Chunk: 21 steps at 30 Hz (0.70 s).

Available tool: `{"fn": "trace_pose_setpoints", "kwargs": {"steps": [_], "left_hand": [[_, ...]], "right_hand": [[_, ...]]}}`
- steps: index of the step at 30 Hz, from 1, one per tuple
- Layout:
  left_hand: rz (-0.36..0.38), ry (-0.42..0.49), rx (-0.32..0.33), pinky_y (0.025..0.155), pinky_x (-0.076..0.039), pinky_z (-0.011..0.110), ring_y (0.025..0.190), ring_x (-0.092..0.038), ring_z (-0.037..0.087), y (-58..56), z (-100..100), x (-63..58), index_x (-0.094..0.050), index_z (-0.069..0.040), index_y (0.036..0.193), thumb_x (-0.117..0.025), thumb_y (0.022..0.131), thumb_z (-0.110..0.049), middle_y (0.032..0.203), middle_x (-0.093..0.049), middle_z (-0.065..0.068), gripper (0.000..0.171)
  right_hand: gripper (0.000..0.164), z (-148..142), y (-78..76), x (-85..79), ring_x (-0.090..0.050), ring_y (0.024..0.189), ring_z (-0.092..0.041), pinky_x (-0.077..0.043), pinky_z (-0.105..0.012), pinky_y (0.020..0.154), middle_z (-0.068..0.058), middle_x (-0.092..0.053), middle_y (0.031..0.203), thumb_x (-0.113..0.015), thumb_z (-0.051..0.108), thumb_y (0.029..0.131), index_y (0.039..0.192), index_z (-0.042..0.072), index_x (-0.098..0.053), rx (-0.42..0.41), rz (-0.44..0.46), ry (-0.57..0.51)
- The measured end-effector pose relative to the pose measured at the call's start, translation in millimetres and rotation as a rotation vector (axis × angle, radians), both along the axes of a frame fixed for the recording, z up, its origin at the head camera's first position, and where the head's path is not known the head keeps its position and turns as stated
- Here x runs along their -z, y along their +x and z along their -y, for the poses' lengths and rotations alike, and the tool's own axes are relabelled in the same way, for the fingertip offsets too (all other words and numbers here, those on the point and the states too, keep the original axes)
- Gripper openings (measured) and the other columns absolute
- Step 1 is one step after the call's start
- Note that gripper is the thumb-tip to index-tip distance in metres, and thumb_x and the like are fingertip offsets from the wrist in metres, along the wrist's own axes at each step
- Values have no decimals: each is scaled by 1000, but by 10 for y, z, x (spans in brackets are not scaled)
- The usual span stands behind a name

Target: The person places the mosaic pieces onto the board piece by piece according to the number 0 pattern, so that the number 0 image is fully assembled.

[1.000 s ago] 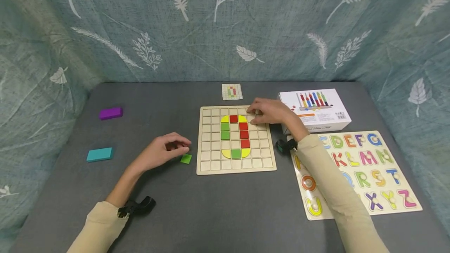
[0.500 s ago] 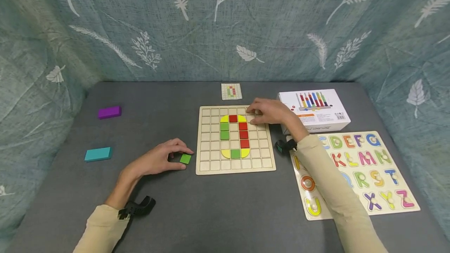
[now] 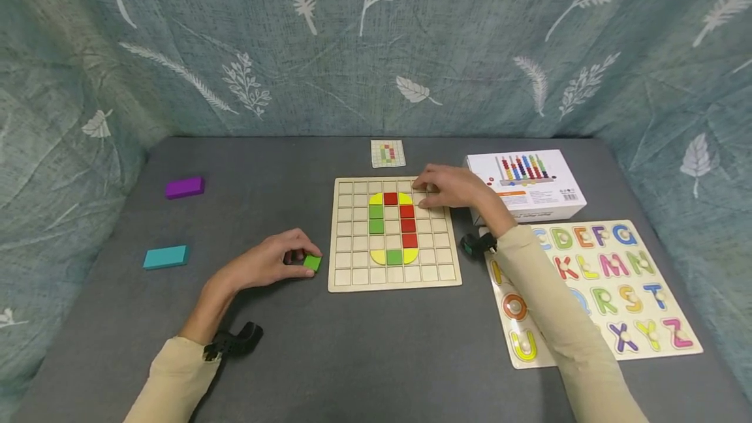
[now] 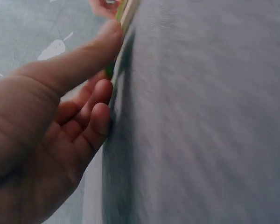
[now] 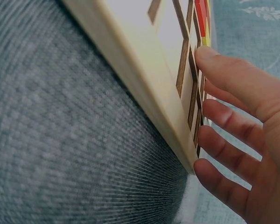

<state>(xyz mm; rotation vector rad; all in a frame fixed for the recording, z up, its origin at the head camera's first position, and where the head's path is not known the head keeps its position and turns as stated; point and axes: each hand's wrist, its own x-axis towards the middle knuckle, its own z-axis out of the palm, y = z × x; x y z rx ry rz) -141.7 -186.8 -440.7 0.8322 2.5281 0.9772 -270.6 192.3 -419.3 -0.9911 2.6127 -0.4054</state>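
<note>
Between thumb and fingers, my left hand (image 3: 276, 260) pinches a small green square tile (image 3: 313, 262) just left of the wooden grid board (image 3: 337, 234). In the left wrist view the thumb covers most of that green tile (image 4: 110, 70). On the board, red, green and yellow pieces make a rounded ring; the yellow ones have curved corners. My right hand (image 3: 449, 187) rests on the board's far right part with loosely bent fingers, holding nothing. Seen from the right wrist, its fingertips touch the board (image 5: 144, 93) near the edge.
A small pattern card (image 3: 388, 153) lies behind the board. At the right are a white abacus box (image 3: 529, 185) and an alphabet puzzle board (image 3: 611, 292), partly under the right forearm. Purple (image 3: 185, 188) and turquoise (image 3: 166, 257) blocks lie at the left.
My left hand has come down around the green tile, closed its fingers on it and shifted it slightly toward the board. The right hand stays in place.
</note>
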Motion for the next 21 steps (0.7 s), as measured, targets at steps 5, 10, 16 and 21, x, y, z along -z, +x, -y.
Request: {"fn": "trace_pose_setpoints", "kwargs": {"steps": [5,10,16,21], "left_hand": [[17,34,11,66,-44,21,75,-47,4,-81,-204,-105,-70,-15,113,-75,85,-23,95,-55,-1,30],[10,37,38,66,-43,22,76,-48,8,-162,-467,-213,-69,-12,114,-76,85,-25,96,-57,1,33],[-11,41,20,71,-45,25,81,-52,13,-199,-704,-219,-70,-10,113,-77,83,-19,96,-60,3,32],[-7,33,-56,72,-44,26,81,-51,13,-196,-899,-147,-69,-8,114,-76,85,-21,95,-61,5,32]], "right_hand": [[41,8,10,-9,-60,97,-18,-49,-38,80,-3,-59,115,-65,37,92,128,17,-63,7,6,7],[41,24,15,-11,-61,98,-18,-49,-38,81,-4,-60,116,-66,37,92,128,17,-63,7,7,3],[42,19,22,0,-61,100,-18,-50,-38,81,-3,-60,116,-66,37,92,128,17,-63,6,9,5],[41,12,15,5,-61,99,-17,-50,-38,80,-2,-60,116,-65,38,92,128,18,-63,9,-9,18]]}}
